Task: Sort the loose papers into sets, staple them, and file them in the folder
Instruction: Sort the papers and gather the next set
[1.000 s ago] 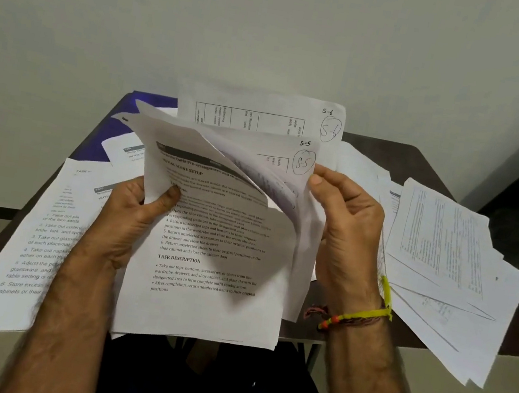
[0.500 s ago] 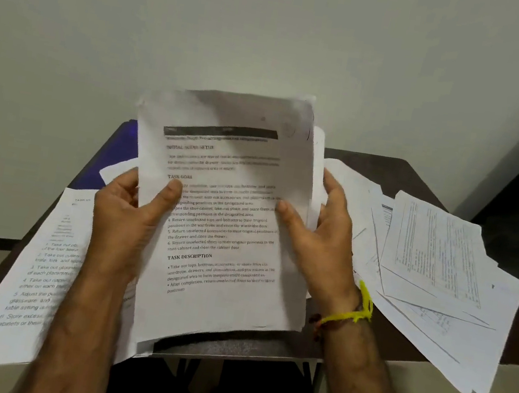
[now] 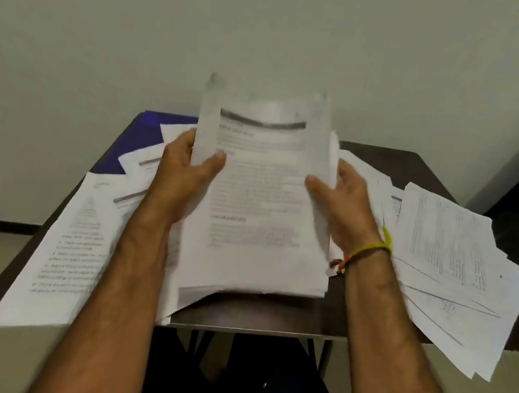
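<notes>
I grip the paper stack upright over the table, left hand and right hand curled on its side edges | light, floppy, sheets slide: hold mid-sides | loose piles left and right overhang the edges; bare room only by the near edge.

Dim, flat indoor light with a greenish cast. Motion blur smears the white printed paper stack. Edges bow from wide-angle distortion.

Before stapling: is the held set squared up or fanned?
Fanned: the held set shows staggered sheet edges at its bottom, gripped by left hand and right hand.
</notes>
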